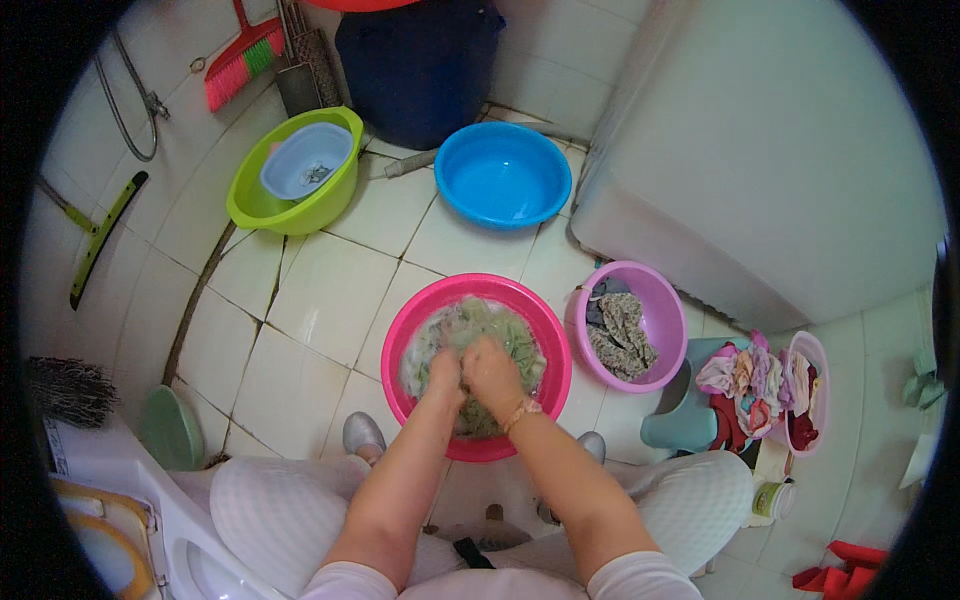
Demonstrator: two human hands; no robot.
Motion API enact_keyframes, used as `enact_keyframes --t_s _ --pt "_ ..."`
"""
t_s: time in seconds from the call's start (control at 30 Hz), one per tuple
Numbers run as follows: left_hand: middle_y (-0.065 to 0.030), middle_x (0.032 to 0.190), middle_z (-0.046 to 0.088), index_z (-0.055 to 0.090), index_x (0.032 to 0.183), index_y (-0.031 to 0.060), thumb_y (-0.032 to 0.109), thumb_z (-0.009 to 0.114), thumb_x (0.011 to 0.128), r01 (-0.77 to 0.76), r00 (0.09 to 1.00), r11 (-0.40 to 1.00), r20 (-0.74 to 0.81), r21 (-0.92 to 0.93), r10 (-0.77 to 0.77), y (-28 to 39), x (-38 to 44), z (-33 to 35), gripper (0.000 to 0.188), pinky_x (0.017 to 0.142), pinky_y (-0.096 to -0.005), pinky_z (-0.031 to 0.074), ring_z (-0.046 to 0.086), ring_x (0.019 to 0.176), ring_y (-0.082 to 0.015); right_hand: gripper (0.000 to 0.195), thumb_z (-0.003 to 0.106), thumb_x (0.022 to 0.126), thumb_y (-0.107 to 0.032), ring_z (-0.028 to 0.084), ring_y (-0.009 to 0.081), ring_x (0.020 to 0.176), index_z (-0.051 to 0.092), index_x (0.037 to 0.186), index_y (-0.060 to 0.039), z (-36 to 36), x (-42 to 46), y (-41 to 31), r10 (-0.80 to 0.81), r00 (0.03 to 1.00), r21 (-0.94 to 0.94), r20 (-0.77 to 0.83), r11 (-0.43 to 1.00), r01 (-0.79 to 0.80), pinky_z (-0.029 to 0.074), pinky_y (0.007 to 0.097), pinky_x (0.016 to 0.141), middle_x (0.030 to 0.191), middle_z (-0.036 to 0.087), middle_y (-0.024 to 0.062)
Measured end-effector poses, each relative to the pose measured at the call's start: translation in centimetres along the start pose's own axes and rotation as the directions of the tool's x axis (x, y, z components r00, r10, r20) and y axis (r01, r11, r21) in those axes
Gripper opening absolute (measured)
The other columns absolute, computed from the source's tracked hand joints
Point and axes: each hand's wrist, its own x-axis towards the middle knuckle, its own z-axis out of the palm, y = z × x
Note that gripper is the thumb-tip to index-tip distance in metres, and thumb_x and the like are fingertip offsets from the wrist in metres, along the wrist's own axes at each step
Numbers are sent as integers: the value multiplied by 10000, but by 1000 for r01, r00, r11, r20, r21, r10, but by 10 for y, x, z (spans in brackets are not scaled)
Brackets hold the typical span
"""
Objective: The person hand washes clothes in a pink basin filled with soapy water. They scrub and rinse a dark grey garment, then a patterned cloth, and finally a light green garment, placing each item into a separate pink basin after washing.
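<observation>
A bright pink plastic basin [562, 367] stands on the floor between my feet. In it lies a pale green wet cloth [519, 341] amid foamy water. My left hand [445, 375] and my right hand [491, 367] are close together over the middle of the basin, fingers curled into the cloth. The fingertips are hidden by the backs of my hands and the suds. A patterned band circles my right wrist. Just right of this basin, a lilac basin [681, 330] holds a speckled garment [621, 337] and some grey cloth.
Beyond the pink basin stand a blue basin [502, 176] and a lime green tub [244, 199] with a small pale blue basin [274, 169] inside. A teal stool [675, 429] bears piled clothes [742, 386]. A toilet [195, 555] flanks my left knee; a large white appliance-like body [757, 165] rises at right.
</observation>
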Motion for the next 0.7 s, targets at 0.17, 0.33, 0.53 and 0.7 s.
enact_keyframes --t_s 0.17,0.33,0.53,0.7 --pt "-123 1086 596 532 1247 54 235 488 895 -137 982 972 155 190 108 -6 -20 24 399 845 -474 484 588 966 -291 376 448 949 -314 634 315 938 616 1063 3 -26 46 91 281 945 476 169 816 -328 497 413 850 1045 655 178" --pt "-150 1105 596 539 1240 39 174 612 798 -376 917 580 201 723 344 28 -11 -31 468 872 -452 467 583 973 -320 292 481 983 -285 633 236 962 605 1052 -30 -95 35 65 45 900 850 433 311 -425 511 386 854 1029 655 106" --pt "-150 954 628 660 987 76 213 704 718 -321 511 -301 432 898 743 48 -38 -11 305 859 -388 462 595 922 -313 285 485 979 -267 625 233 965 562 1108 -25 -155 29 44 78 930 829 360 430 -357 506 368 851 1043 644 99" --pt "-47 789 578 578 851 58 186 673 738 -532 846 520 391 668 363 115 -81 40 196 737 -306 454 551 753 -177 421 611 868 -234 618 248 985 517 1219 -22 -156 25 36 -87 992 259 88 964 62 489 350 886 1069 639 125"
